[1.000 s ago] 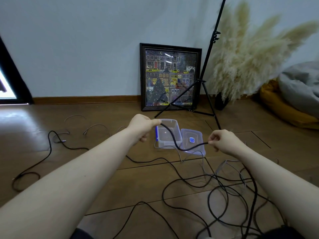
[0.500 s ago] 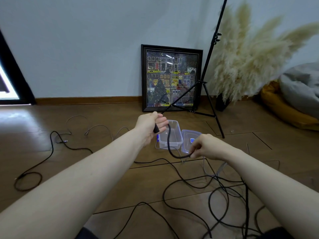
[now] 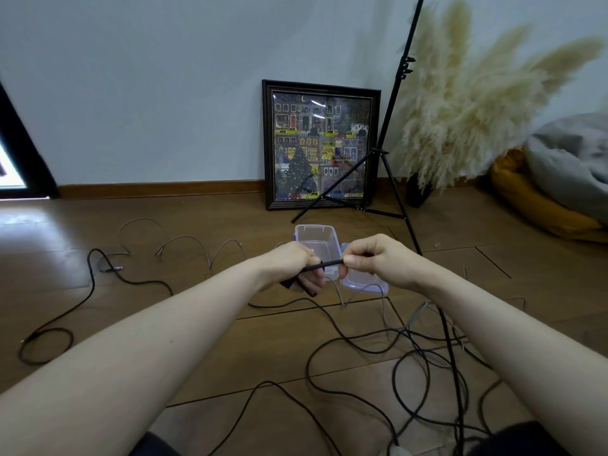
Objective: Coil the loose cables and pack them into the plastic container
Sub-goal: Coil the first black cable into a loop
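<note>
My left hand grips the end of a black cable, and my right hand pinches the same cable a short way along. Both hands are close together above the floor, in front of the clear plastic container. Its clear lid with a blue rim lies on the floor to the right of it, partly behind my right hand. The rest of the black cable runs down past my right wrist into a tangle of black loops on the floor.
A second black cable trails at the left, with thin grey cables behind it. A framed picture leans on the wall, a black tripod stand beside it. Pampas grass and cushions stand right.
My right hand has come up and left to meet my left hand, so the cable's hanging loop between them is gone and only a short straight piece shows.
</note>
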`<state>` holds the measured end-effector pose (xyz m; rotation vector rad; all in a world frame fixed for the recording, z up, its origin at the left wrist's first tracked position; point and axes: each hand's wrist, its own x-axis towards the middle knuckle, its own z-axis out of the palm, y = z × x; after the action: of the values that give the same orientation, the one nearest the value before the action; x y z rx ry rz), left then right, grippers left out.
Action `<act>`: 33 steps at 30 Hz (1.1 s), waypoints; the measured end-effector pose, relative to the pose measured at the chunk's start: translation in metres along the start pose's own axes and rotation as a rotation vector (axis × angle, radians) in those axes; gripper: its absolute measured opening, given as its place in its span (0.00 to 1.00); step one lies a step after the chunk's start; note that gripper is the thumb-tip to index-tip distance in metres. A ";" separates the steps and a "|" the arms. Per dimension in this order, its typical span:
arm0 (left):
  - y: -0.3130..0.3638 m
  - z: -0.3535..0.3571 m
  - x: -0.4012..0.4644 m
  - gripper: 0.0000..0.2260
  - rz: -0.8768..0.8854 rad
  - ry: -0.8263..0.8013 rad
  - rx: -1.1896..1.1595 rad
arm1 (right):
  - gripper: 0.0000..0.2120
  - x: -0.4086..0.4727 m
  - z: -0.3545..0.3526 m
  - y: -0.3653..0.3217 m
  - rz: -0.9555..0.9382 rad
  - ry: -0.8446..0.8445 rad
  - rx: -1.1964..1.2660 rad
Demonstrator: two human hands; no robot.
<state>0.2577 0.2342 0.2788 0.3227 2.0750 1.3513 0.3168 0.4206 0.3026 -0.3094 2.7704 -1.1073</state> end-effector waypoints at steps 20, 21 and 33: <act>0.007 0.004 -0.001 0.19 0.277 -0.084 -0.095 | 0.19 -0.003 -0.011 0.004 0.102 0.037 -0.014; 0.007 0.004 0.000 0.21 0.298 -0.086 -0.112 | 0.19 -0.003 -0.012 0.005 0.104 0.032 -0.014; 0.005 0.009 -0.003 0.10 0.358 -0.350 -0.017 | 0.21 -0.004 -0.016 0.005 0.131 -0.022 -0.050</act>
<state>0.2648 0.2419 0.2820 0.8907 1.7654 1.3939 0.3164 0.4361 0.3110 -0.1424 2.7581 -0.9990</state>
